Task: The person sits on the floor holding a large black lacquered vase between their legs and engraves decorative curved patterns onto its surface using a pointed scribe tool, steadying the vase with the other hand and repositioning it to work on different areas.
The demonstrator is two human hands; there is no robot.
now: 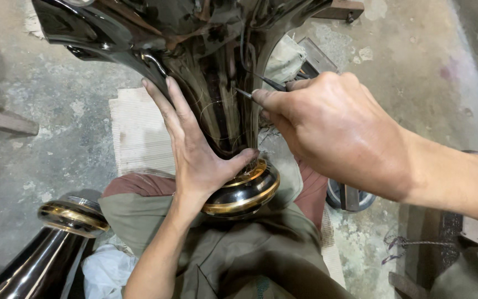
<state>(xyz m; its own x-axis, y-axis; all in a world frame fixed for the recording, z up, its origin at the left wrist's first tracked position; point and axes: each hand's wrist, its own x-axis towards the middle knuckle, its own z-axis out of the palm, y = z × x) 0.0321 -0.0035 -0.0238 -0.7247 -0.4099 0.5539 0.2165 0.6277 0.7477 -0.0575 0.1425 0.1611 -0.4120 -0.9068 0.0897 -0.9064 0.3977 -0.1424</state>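
Mid-engraving: left hand (195, 149) lay flat, bracing glossy black vase (217, 105); right hand (333, 133) pinched fine scribing tool (258, 88) (tip touching). Next calls for steady, light strokes.

The glossy black vase (217, 83) under my left hand (195, 149) carries fine pale scratched arcs and a gold-banded foot (244, 191). My right hand (333, 133) pinches a dark, thin tool (261, 82), its tip possibly silver. A second black piece (56, 243) shows a gold ring. The cloth (233, 249) over my lap is olive, the mat (136, 133) cream and ribbed, the floor (56, 111) mottled grey.
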